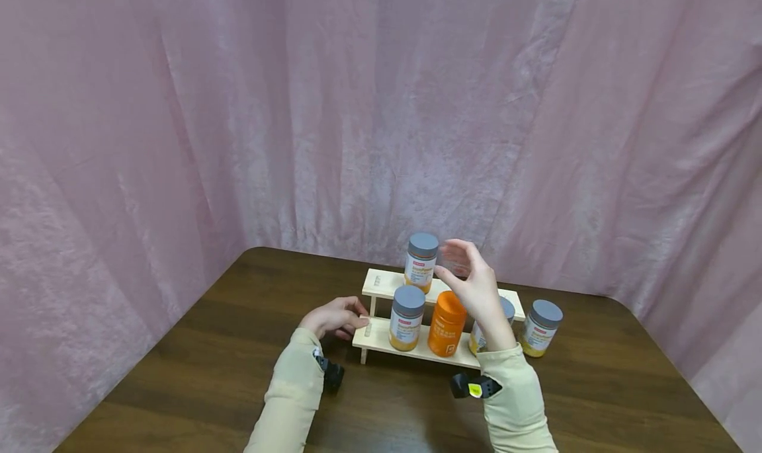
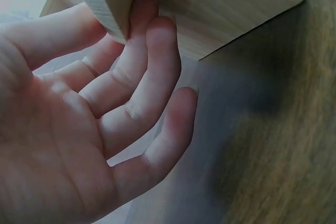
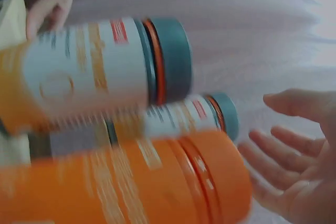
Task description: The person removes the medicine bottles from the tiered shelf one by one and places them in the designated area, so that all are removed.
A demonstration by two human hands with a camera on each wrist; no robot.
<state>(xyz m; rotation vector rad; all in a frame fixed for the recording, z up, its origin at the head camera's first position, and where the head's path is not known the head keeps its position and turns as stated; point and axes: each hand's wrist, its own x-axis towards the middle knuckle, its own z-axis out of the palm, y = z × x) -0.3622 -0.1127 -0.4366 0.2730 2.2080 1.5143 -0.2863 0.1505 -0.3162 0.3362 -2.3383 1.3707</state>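
A small two-tier wooden rack point(image 1: 381, 282) stands on the dark wooden table. My left hand point(image 1: 336, 316) grips the left end of its lower shelf point(image 2: 210, 9), fingers point(image 2: 152, 72) curled under the board. My right hand point(image 1: 470, 282) hovers open above the rack, fingers point(image 3: 286, 148) spread, holding nothing. A grey-lidded bottle point(image 1: 420, 262) stands on the upper shelf. On the lower shelf are another grey-lidded bottle point(image 1: 407, 317) and an all-orange bottle point(image 1: 446, 323); a third point(image 1: 477, 337) sits partly behind my right wrist. The right wrist view shows the orange bottle point(image 3: 131, 182) blurred.
One more grey-lidded bottle point(image 1: 540, 327) stands on the table point(image 1: 196, 367) just right of the rack. Pink curtains point(image 1: 297, 109) close off the back and both sides. Bare tabletop lies in front of the rack and to its left.
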